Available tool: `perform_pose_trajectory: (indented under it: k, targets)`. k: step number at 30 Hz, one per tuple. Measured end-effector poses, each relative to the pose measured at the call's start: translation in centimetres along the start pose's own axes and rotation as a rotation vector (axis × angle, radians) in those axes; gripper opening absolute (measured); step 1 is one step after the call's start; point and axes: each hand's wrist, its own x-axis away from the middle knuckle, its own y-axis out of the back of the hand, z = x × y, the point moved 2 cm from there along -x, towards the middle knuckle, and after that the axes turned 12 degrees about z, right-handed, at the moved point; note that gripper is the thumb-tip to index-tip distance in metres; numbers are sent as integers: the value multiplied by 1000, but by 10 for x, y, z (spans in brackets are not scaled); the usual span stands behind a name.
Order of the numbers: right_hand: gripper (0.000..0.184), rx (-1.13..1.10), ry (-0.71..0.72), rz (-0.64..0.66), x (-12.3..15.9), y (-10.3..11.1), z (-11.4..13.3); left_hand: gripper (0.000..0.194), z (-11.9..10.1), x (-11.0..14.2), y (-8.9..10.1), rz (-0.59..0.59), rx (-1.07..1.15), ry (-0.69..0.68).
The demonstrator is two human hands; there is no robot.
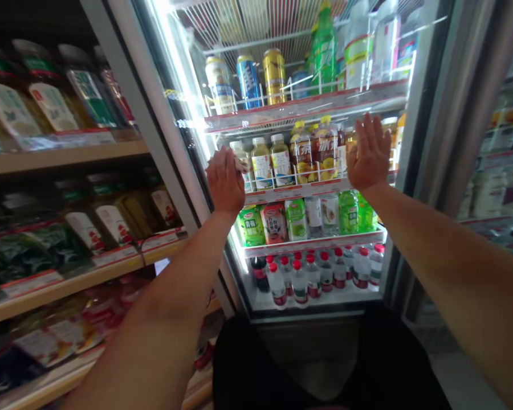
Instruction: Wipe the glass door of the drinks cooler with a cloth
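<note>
In front of me stands an upright drinks cooler with a glass door (314,196), lit from inside. My left hand (226,179) is at the door's left side, its fingers over a pale, crumpled cloth (241,165). Most of the cloth is hidden under the hand. My right hand (370,152) lies flat with fingers spread, apparently against the glass on the right, holding nothing. Between the hands, behind the glass, are bottles of brown iced tea (326,149) and pale-labelled bottles (262,164).
Upper cooler shelf: cans (275,76) and a green bottle (325,48). Lower down are green drink bottles (349,212) and red-capped water bottles (300,282). Wooden shelves (68,156) of bottles flank the left. A metal door frame (457,102) stands right. My dark-clothed knees (243,364) are below.
</note>
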Motion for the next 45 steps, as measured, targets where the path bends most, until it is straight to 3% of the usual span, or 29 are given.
perform_pose_trajectory:
  k: [13,22,29,35,45]
  targets:
    - [67,26,-2,14,-1,0,-1,52,2,74,-24,72,-93,28]
    - [65,44,-30,9,0,4,4,48,-2,126,-40,45,-176,-63]
    - [67,47,-44,26,-1,3,3,56,-10,173,-53,75,-155,-152]
    - [67,62,-15,-16,-1,1,1,63,-18,223,-67,179,-158,-219]
    - [66,75,-38,-10,-1,3,4,52,-32,295,-81,430,-133,-402]
